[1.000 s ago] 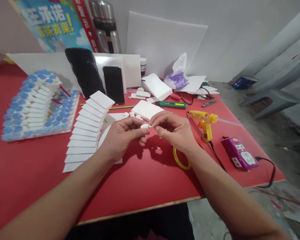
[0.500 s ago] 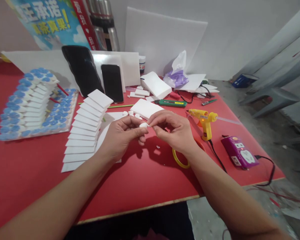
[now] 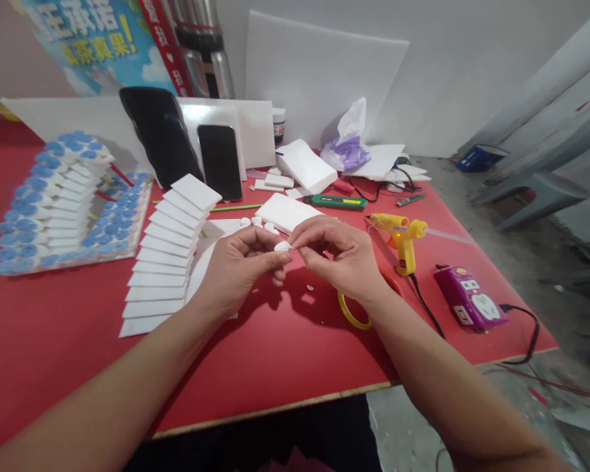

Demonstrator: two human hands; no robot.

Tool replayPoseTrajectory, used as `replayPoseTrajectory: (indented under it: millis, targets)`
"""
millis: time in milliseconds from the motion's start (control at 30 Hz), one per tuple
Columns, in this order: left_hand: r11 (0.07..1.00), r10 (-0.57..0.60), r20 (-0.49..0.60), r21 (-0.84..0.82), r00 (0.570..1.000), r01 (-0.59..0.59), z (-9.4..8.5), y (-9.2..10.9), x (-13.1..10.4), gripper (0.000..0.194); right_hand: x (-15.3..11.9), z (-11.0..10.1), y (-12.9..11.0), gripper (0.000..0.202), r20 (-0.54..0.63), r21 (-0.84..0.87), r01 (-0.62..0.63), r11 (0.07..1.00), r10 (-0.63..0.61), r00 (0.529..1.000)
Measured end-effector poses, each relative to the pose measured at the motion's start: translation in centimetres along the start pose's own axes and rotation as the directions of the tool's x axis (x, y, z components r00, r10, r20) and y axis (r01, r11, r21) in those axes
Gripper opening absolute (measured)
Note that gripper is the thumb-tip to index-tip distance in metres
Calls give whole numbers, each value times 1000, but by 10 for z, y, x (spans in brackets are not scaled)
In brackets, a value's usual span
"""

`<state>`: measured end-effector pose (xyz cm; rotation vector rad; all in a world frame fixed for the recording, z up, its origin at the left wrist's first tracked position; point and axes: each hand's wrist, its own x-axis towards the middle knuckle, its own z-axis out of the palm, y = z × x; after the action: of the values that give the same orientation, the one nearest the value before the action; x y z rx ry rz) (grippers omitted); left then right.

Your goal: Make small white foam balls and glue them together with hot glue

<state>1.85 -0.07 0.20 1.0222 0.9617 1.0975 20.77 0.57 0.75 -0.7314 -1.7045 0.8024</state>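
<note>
- Two hands are meeting above the red table: the left hand and right hand are both pinching one small white foam piece between thumb and fingertips
- Three more small white bits are lying just behind the hands
- Two dark phones are leaning on a white board
- One stepped stack of white foam strips is sitting left of the hands
- One yellow glue gun, one purple power strip and one yellow tape ring are lying to the right
</note>
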Motion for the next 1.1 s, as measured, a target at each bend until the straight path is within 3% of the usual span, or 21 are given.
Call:
replayPoseTrajectory:
  millis: [333, 733, 1100]
  targets:
    - [1000, 15, -27, 24, 1000, -15, 0, 0, 0, 33, -1, 2, 2, 15, 2, -20, -38, 999, 39, 999]
    - [991, 126, -97, 63, 987, -120, 2, 3, -1, 42, -1, 6, -1, 10, 0, 30, -48, 998, 48, 999]
    - [981, 164, -133, 123, 977, -148, 0, 4, -1, 35, -8, 11, 4, 26, 6, 59, -3, 998, 3, 1000]
